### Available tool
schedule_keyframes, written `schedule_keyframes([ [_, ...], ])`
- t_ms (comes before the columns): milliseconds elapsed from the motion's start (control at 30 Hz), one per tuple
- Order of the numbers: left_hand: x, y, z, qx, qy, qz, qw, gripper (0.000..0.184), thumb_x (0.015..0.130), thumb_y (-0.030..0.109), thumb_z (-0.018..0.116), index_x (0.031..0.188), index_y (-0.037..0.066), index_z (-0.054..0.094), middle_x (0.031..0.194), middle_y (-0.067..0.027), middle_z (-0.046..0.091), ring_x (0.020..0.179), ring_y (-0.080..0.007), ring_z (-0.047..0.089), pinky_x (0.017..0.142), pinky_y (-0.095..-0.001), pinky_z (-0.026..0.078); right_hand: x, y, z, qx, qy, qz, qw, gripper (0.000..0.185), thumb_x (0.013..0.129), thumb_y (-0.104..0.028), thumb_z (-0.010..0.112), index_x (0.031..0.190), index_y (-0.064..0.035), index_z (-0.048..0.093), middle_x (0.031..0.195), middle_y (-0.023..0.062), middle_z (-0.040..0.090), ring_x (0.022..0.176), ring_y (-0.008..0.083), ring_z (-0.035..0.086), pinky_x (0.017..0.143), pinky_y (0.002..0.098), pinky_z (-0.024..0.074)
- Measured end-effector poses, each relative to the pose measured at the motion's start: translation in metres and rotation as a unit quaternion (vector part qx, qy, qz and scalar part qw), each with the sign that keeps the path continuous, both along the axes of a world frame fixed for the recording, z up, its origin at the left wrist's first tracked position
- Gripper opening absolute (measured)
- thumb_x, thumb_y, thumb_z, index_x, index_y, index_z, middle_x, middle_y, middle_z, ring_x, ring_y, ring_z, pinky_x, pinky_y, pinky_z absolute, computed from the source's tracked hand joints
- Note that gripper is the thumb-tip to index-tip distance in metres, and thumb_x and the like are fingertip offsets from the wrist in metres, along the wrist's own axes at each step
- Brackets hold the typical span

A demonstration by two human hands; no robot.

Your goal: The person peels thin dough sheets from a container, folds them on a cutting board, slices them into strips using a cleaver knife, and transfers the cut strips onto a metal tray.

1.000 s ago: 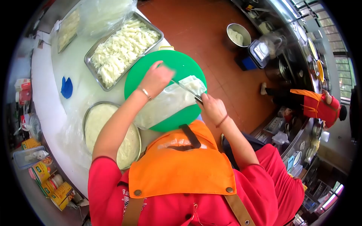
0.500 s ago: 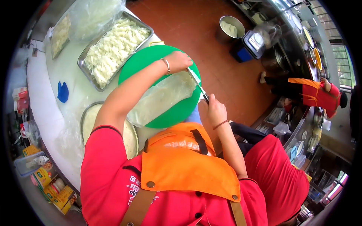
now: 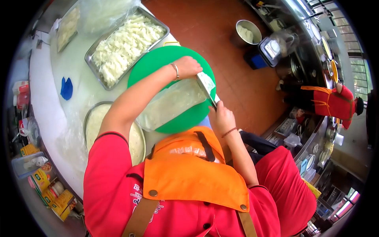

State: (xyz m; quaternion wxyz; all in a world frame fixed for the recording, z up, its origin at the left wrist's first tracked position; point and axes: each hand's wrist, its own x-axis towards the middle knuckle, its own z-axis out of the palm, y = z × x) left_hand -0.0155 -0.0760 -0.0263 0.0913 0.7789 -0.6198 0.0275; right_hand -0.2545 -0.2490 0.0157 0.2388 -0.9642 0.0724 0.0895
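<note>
My right hand [image 3: 224, 117] is closed around the handle of a kitchen knife [image 3: 206, 87]. The blade lies across the right end of a pale, translucent folded sheet [image 3: 169, 103] on a round green cutting board [image 3: 182, 119]. At the blade's far end, my left hand [image 3: 188, 66] has its fingers curled down; what they pinch or press is hidden. Some pale material [image 3: 209, 80] shows just right of the blade. Left of the board stands a metal tray [image 3: 94, 74] heaped with whitish cut strips [image 3: 126, 44].
A round pan [image 3: 85, 123] with pale contents sits near my left arm. A blue object [image 3: 66, 88] and plastic film [image 3: 106, 15] lie on the white worktop. A metal pot [image 3: 246, 42], a dark bin [image 3: 262, 57] and another person [image 3: 333, 100] are to the right.
The knife blade has tilted, showing more of its flat side, and pale material now shows beyond it. Both hands stay close to their earlier places; the whole view has shifted slightly.
</note>
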Motion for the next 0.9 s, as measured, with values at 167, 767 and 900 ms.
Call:
schedule_keyframes([
  [167, -0.006, 0.008, -0.004, -0.023, 0.025, -0.003, 0.999, 0.023, 0.074, 0.029, 0.072, 0.081, 0.013, 0.058, 0.079, -0.0024, 0.063, 0.081, -0.022, 0.063, 0.073, -0.0357, 0.05, -0.009, 0.004, -0.018, 0.005, -0.009, 0.004, 1.0, 0.031, 0.094, -0.032, 0.06, 0.095, -0.0035, 0.047, 0.072, 0.0221, 0.065, 0.063, 0.0428, 0.063, 0.056, 0.0525, 0.0498],
  [767, -0.008, 0.035, -0.016, 0.047, 0.006, 0.028, 0.998, 0.043, 0.059, 0.031, 0.085, 0.084, 0.011, 0.056, 0.083, -0.0081, 0.06, 0.084, -0.0278, 0.061, 0.077, -0.0402, 0.047, -0.001, 0.023, -0.047, 0.094, 0.047, 0.003, 0.994, 0.034, 0.096, -0.036, 0.057, 0.097, -0.0041, 0.045, 0.072, 0.0217, 0.063, 0.067, 0.0407, 0.064, 0.061, 0.0504, 0.0512],
  [900, -0.004, 0.036, -0.005, 0.04, 0.035, -0.008, 0.999, 0.038, 0.058, 0.013, 0.083, 0.08, 0.01, 0.052, 0.081, -0.0108, 0.056, 0.082, -0.0313, 0.058, 0.072, -0.0428, 0.045, -0.017, 0.022, -0.028, 0.101, -0.056, 0.037, 0.993, 0.031, 0.093, -0.03, 0.057, 0.103, -0.0023, 0.046, 0.081, 0.02, 0.065, 0.071, 0.0422, 0.064, 0.064, 0.051, 0.0513],
])
